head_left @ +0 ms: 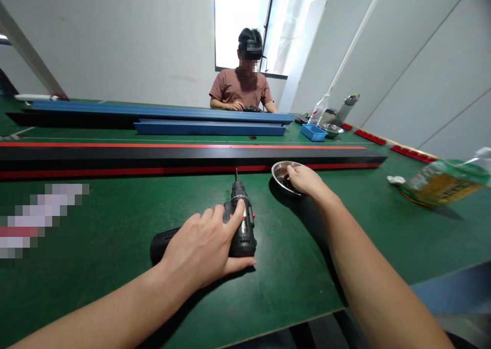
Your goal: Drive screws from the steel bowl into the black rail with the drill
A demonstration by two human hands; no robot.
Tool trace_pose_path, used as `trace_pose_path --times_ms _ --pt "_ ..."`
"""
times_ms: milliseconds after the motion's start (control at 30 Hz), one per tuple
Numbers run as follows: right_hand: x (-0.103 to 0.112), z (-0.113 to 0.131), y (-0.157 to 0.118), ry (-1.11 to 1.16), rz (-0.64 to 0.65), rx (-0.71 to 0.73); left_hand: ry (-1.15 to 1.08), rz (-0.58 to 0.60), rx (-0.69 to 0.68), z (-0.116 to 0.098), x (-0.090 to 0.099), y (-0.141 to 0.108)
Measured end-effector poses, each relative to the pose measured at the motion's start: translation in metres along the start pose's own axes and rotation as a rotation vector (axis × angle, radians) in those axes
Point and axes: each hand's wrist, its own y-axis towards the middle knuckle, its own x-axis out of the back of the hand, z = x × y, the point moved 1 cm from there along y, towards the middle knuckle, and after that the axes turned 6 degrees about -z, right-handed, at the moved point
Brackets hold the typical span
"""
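"Which step is in hand?"

"Picking out small parts, I'd judge: the right hand [307,179] dips its fingers into the round, shiny metal bowl [281,164] of small dark pieces [286,181]. Whether they grasp any, I can't tell."

"And the left hand [199,246]?"

"Its fingers grasp the black power drill [245,234], which lies on its side on the green worktop [276,287], bit towards the long black-and-red bar [172,157]."

"What does the next move call for?"

"Probably a secure pinch on 1 piece."

"Any writing?"

"Collar marks on the drill, too small to read; the green-and-yellow label [441,185] at right is blurred."
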Motion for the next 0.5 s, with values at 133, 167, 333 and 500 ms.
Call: trace_pose_path --times_ms 133,167,333,500 --pt "-0.0009 0.0006 -0.0008 -0.013 -0.016 -0.001 -0.002 -0.007 -0.008 0.0001 0.0001 0.0005" --pt "-0.0009 0.0009 -0.0012 -0.013 -0.014 0.0 0.0 -0.01 -0.01 0.0001 0.0001 0.0005" --pt "0.001 0.0036 -0.0035 -0.034 -0.028 -0.02 0.008 -0.025 -0.013 0.0004 -0.0006 -0.0007" --pt "0.0013 0.0032 -0.0045 -0.04 -0.043 -0.021 0.001 -0.024 -0.013 0.0003 -0.0006 -0.0009"
